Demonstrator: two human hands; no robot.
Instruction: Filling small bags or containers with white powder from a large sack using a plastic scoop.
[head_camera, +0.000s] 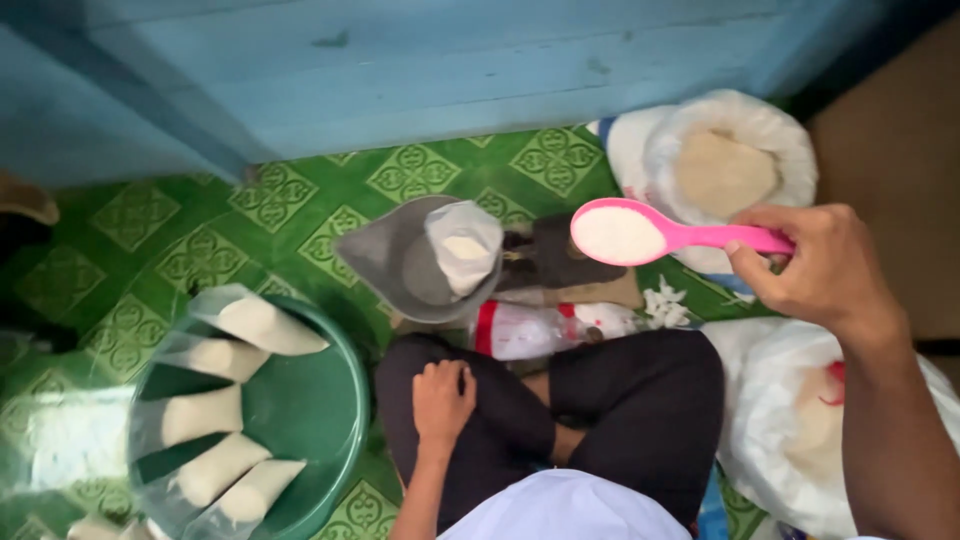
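Observation:
My right hand (815, 265) grips the handle of a pink spoon (655, 235) heaped with white powder, held in the air right of a grey scale pan (385, 260). A small clear plastic bag (465, 245) with some powder in it stands open in that pan. My left hand (440, 400) rests in a loose fist on my left knee, holding nothing. Behind the spoon sits an open white sack of powder (720, 160).
A green basin (300, 410) at the left holds several filled bags of powder (215, 415). A second white bag (790, 410) lies by my right knee. A plastic bottle (530, 328) lies before my crossed legs. A blue wooden wall (400, 70) borders the green patterned floor (180, 250).

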